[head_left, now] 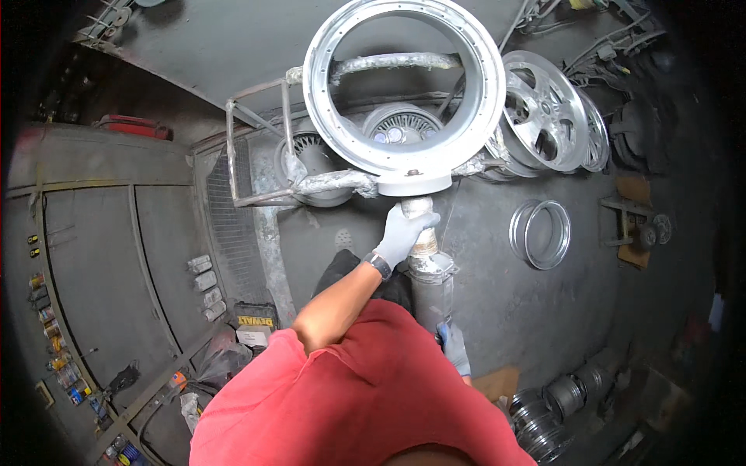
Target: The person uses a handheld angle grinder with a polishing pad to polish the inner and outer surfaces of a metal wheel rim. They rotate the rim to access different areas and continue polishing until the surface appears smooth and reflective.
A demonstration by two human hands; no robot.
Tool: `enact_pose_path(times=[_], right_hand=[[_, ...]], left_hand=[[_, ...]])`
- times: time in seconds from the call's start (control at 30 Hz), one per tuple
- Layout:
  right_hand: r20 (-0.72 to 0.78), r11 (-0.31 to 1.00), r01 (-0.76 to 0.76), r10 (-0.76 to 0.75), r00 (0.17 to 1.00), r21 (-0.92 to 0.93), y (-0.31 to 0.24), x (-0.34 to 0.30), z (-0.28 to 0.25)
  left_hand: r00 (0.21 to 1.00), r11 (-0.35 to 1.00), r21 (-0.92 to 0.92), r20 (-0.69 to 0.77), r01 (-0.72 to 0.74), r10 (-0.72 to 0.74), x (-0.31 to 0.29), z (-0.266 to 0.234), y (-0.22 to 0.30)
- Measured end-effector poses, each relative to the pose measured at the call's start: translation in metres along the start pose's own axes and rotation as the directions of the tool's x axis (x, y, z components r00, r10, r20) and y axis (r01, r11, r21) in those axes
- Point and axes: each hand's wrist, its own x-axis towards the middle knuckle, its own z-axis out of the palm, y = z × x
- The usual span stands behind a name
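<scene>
A large silver wheel rim barrel (480, 74) stands in front of me against a wrapped metal frame (334, 183). At its near edge is the white round disc (414, 185) of a long cylindrical tool (432, 299), with a tape-wrapped neck and grey body. Disc and rim overlap in view; I cannot tell whether they touch. My left hand (402, 235), in a grey glove with a watch at the wrist, is closed around the neck just below the disc. Lower down, my right hand (454, 351), gloved grey and blue, is closed at the rear of the grey body, its fingers partly hidden.
Wheels (318, 167) lie behind the frame, and spoked alloy wheels (548, 113) lean to its right. Two bare rim rings (540, 234) rest on the grey floor. More rims (536, 427) are stacked at lower right. A yellow-black case (256, 317) and cans (58, 342) sit left.
</scene>
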Motion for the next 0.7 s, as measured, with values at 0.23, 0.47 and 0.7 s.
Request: enact_pose_path(times=[0.23,0.47,0.7], right_hand=[[0.076,0.957,0.159,-0.144,0.987,-0.244,0.012,0.028,0.027],[0.060,0.914,0.331,-0.326,0.943,-0.234,-0.040,0.044,0.023],[0.111,0.953,0.075,-0.044,0.993,-0.294,-0.037,0.053,-0.082]], left_hand=[[0.989,0.992,0.007,-0.073,-0.129,0.129,-0.009,-0.048,0.035],[0.977,0.988,-0.024,-0.149,-0.155,0.150,0.004,-0.058,0.047],[0.981,0.988,-0.109,-0.171,-0.110,0.090,0.008,0.013,-0.010]])
